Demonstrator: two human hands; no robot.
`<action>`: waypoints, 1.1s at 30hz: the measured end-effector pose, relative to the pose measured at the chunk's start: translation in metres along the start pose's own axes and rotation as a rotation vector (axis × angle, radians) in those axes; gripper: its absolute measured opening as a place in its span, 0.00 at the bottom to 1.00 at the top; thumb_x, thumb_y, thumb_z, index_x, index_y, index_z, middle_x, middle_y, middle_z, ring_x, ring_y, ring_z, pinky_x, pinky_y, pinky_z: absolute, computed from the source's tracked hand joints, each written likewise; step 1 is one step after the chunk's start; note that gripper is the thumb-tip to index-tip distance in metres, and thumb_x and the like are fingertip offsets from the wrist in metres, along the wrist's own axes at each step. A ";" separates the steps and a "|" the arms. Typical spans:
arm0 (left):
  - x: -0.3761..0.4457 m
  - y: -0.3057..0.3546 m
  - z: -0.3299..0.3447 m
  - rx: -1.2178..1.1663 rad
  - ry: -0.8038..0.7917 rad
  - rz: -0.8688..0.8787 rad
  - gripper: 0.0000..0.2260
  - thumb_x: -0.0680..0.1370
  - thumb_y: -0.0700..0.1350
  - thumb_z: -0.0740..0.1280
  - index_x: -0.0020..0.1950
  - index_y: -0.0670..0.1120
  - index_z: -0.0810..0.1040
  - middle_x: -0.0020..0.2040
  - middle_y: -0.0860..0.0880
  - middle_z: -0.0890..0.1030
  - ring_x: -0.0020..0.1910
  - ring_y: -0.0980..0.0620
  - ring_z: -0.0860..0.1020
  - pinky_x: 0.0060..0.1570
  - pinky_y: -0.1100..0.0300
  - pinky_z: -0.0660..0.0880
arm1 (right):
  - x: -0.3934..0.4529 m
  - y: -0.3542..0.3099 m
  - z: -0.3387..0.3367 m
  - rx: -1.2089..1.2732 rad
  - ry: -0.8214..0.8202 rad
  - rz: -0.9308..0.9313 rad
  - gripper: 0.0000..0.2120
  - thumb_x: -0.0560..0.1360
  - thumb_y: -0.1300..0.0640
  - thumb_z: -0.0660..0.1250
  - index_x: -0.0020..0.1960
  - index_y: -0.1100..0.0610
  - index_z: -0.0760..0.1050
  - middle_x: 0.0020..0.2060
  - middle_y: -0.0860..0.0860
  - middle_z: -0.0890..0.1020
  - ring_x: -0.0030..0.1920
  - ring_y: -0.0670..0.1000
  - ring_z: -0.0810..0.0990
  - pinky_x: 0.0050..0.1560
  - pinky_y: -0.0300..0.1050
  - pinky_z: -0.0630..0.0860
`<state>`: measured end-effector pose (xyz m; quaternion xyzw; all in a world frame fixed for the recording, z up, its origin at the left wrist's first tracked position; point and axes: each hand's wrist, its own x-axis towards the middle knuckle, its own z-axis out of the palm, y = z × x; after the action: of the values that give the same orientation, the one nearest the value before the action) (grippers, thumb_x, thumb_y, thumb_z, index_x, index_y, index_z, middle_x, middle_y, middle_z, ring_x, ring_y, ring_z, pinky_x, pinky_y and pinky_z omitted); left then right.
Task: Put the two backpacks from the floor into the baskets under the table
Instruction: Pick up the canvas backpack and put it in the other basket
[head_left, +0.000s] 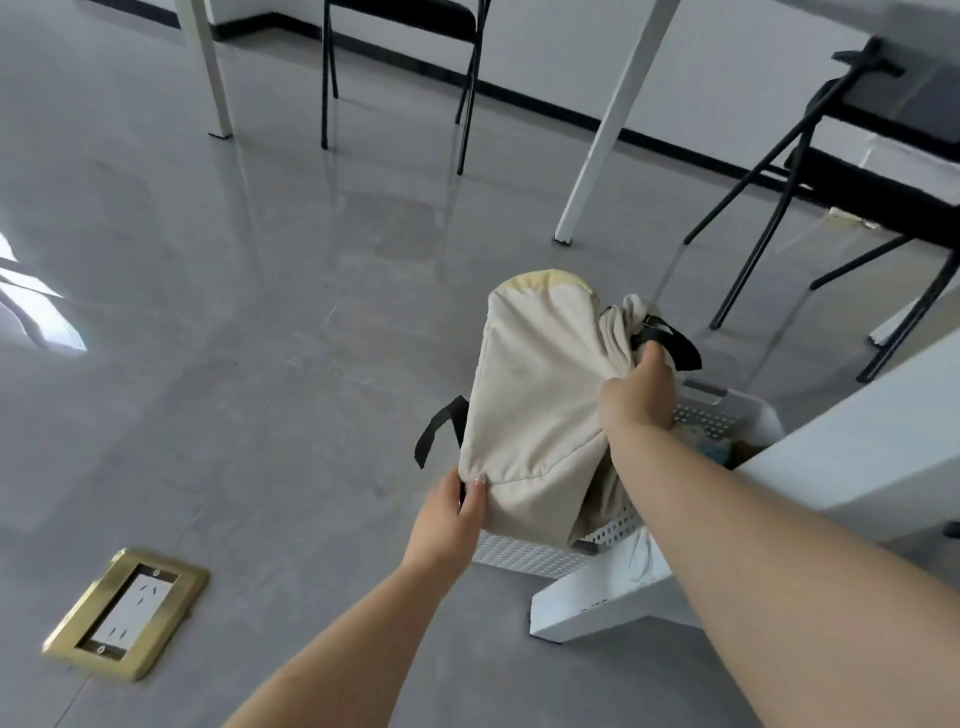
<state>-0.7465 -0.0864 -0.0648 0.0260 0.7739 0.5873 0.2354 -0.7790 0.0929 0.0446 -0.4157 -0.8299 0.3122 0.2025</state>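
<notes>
Both hands hold backpack (535, 395) over basket (524, 556).

Glossy grey floor (260, 322), white table legs (613, 124) — black folding chairs (810, 156)

Grey floor with furniture legs and a floor socket.
A brass-framed floor socket (126, 613) sits lower left. A black folding chair (400, 67) stands top centre, another black chair (841, 171) at right, and a white leg (613, 130) slants between them.

The backpack (535, 395) hides most of the basket (524, 556).
</notes>
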 end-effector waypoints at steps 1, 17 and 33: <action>0.002 0.000 0.001 0.025 -0.008 0.053 0.08 0.80 0.50 0.55 0.48 0.52 0.73 0.49 0.54 0.78 0.52 0.51 0.75 0.45 0.59 0.69 | 0.002 0.003 0.000 0.000 0.005 0.005 0.28 0.75 0.70 0.52 0.74 0.56 0.59 0.73 0.55 0.66 0.70 0.59 0.69 0.64 0.52 0.69; 0.023 0.010 0.000 1.266 -0.262 0.235 0.23 0.81 0.56 0.44 0.72 0.49 0.59 0.58 0.45 0.75 0.42 0.43 0.76 0.26 0.57 0.60 | 0.000 -0.004 -0.012 0.034 0.068 0.029 0.30 0.75 0.71 0.51 0.75 0.56 0.58 0.71 0.56 0.68 0.69 0.60 0.70 0.64 0.53 0.69; -0.003 -0.023 -0.108 1.133 0.020 0.032 0.30 0.74 0.69 0.49 0.64 0.48 0.67 0.58 0.46 0.78 0.55 0.41 0.78 0.43 0.53 0.72 | -0.049 -0.061 0.011 -0.255 -0.176 -0.230 0.22 0.71 0.57 0.63 0.65 0.57 0.67 0.62 0.57 0.75 0.61 0.61 0.75 0.51 0.50 0.71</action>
<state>-0.7815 -0.1910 -0.0633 0.1546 0.9699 0.0841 0.1683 -0.7919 0.0215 0.0751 -0.3115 -0.9193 0.2144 0.1093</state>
